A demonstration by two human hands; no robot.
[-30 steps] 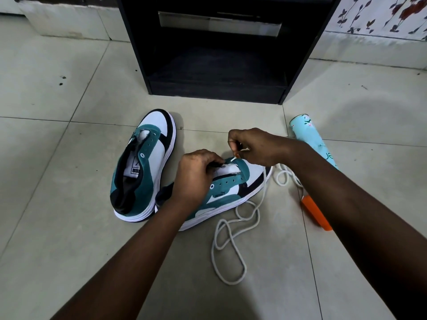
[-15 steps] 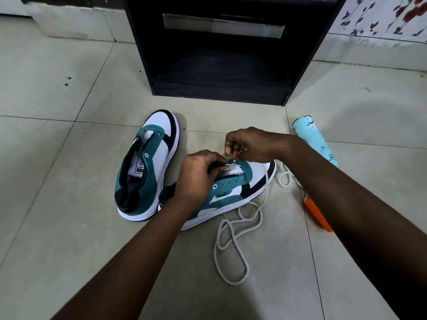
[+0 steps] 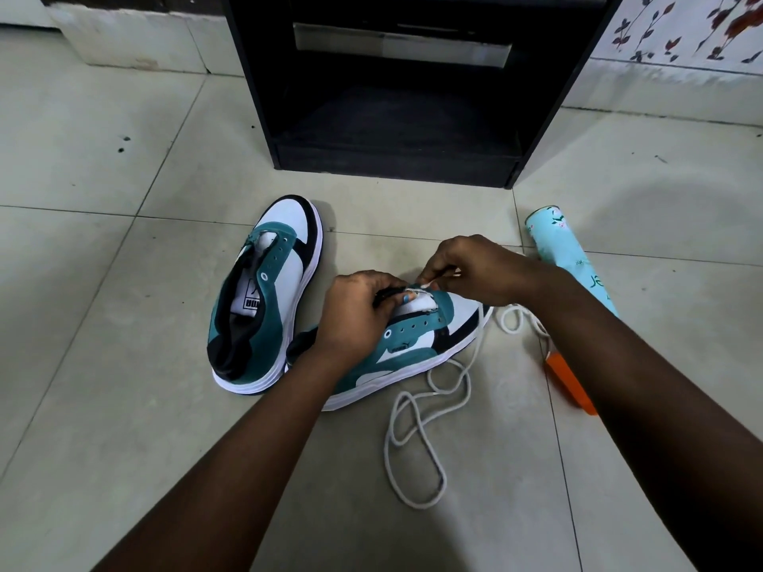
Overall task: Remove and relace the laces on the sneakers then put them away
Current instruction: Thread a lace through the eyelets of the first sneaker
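Pinching a white lace (image 3: 429,410) tip, the right hand (image 3: 475,268) has thumb and fingers curled tight just above the far eyelets of the near sneaker (image 3: 417,340). The left hand (image 3: 357,315) grips that sneaker's tongue and collar, fingers curled over the opening. Near sneaker lies tilted on its side, toe pointing right; suede-like teal panels, smooth white and black panels, white ribbed sole. Round cord lace trails from under the toe into loose loops on the tiled floor (image 3: 103,365), nearer and to the right. Second sneaker (image 3: 264,299) stands upright just left, unlaced, toe pointing far. Far: black open cabinet (image 3: 396,117). Right: pale-blue cylindrical can (image 3: 569,253) lying down, partly behind the right forearm; an orange object (image 3: 569,381) partly hidden, unidentifiable. Which eyelet the tip sits at is unclear.
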